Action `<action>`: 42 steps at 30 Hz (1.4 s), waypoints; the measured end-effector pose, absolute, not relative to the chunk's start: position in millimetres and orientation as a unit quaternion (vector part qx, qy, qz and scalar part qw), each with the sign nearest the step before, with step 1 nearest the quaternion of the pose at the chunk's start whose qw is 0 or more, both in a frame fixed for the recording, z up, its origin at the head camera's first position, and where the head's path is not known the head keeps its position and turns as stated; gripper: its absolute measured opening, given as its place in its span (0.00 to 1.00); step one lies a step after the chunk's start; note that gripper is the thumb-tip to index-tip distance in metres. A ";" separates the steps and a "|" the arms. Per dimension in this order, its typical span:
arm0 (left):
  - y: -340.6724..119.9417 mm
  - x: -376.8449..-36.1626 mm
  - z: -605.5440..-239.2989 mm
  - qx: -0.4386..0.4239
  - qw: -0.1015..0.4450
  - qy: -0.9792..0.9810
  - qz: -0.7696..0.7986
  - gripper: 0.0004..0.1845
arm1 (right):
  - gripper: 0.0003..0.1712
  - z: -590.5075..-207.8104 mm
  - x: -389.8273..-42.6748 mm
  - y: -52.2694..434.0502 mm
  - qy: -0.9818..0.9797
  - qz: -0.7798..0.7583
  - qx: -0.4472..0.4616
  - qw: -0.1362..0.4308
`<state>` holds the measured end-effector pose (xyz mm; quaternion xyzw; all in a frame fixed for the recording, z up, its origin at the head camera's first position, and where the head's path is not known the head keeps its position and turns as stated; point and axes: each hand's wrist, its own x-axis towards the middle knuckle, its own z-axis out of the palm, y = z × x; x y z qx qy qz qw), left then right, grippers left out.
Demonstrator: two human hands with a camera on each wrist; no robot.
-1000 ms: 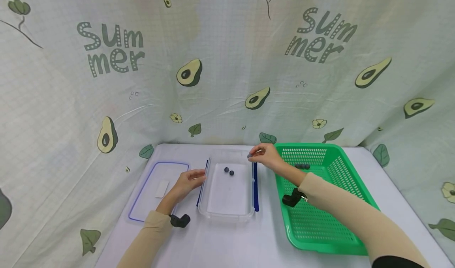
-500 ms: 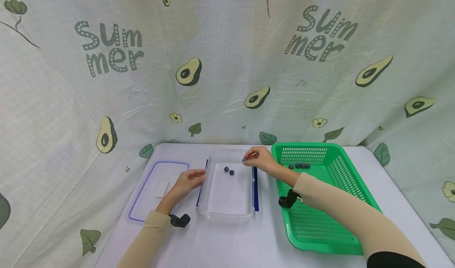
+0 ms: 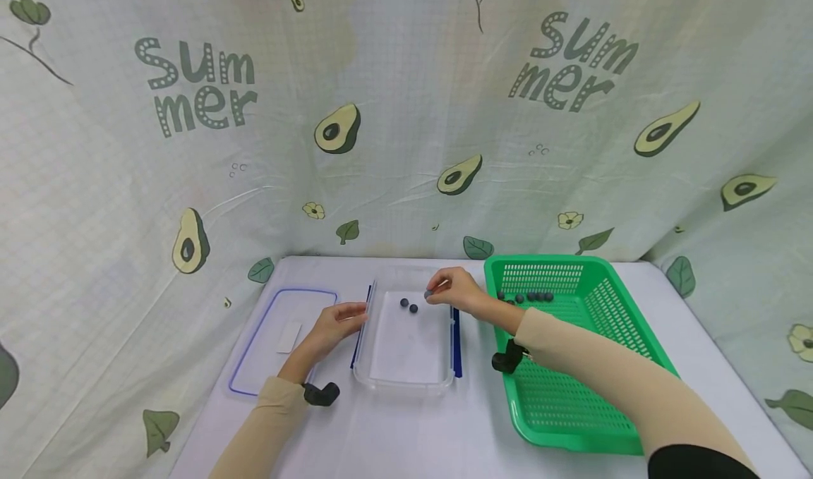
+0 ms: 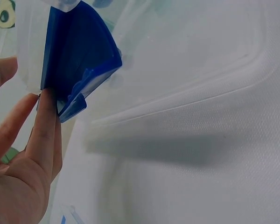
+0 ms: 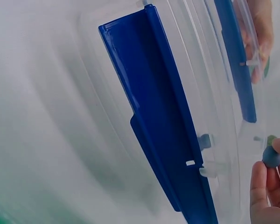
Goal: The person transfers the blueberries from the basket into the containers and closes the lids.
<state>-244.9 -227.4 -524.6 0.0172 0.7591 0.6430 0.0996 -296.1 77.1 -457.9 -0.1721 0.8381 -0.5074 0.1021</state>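
Note:
My right hand (image 3: 456, 288) pinches a blueberry (image 3: 428, 294) between thumb and fingertips, over the right part of a clear plastic box (image 3: 406, 384). The right wrist view shows this berry (image 5: 272, 157) at my fingertips beyond the box's blue side latch (image 5: 149, 93). Two more blueberries (image 3: 413, 309) lie inside the box, toward its back. With fingers extended, my left hand (image 3: 335, 327) touches the left side of the box. In the left wrist view the fingers (image 4: 42, 135) reach the hanging blue latch (image 4: 84, 51), and the thumb is apart from them.
To the right stands a green plastic basket (image 3: 571, 445) with several blueberries (image 3: 540, 296) near its back left. A clear lid with a blue seal (image 3: 238, 359) lies left of the box, a white label on it. A printed curtain (image 3: 394, 218) rises behind the table.
My right hand has moved left and slightly down with the blueberry, from the box's back right corner to above its inside. More berries in the basket have come into sight. The left hand stays put.

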 end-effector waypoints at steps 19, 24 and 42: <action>-226.5 -245.4 -524.3 0.031 0.101 0.749 0.654 0.25 | 0.09 -466.6 -296.4 62.4 0.866 -0.444 -0.205 0.104; -227.1 -245.1 -525.1 0.029 0.103 0.751 0.652 0.25 | 0.09 -468.2 -297.5 63.8 0.866 -0.443 -0.210 0.099; -226.1 -245.1 -523.7 0.017 0.100 0.756 0.647 0.25 | 0.08 -459.6 -299.0 73.8 0.845 -0.486 -0.207 0.085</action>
